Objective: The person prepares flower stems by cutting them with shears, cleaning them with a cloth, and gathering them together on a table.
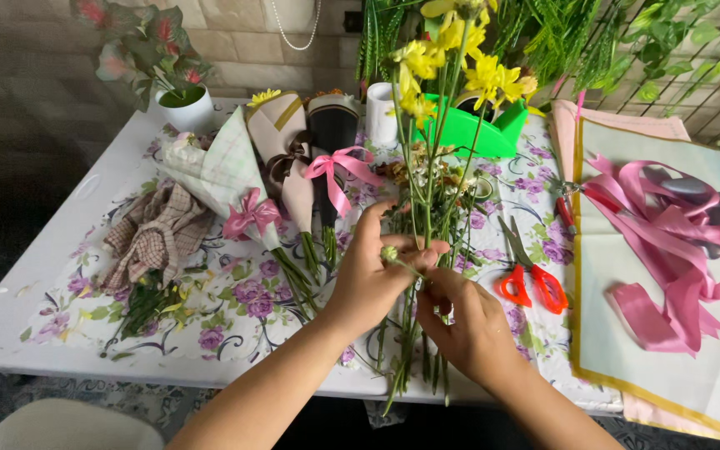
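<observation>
Over the desk [85, 242], the left hand [372, 279] and right hand [468, 321] both grip a bunch of yellow flower stems [427, 179] held upright between them; blossoms run past the top edge, beside red-handled scissors [531, 279].

Florist's worktable: wrapped bouquets [247, 179], ribbons [668, 242], scissors [531, 271], wrapping paper [668, 367]

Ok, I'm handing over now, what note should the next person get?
Left hand: closed round the flower stems, held upright, a small bud pinched at the fingertips.
Right hand: lower on the same stems, steadying them.
Three wrapped bouquets lie finished to the left, tied with bows.
Red-handled scissors and pink ribbon lie to the right.
Left: this bunch is unwrapped and untied.
</observation>
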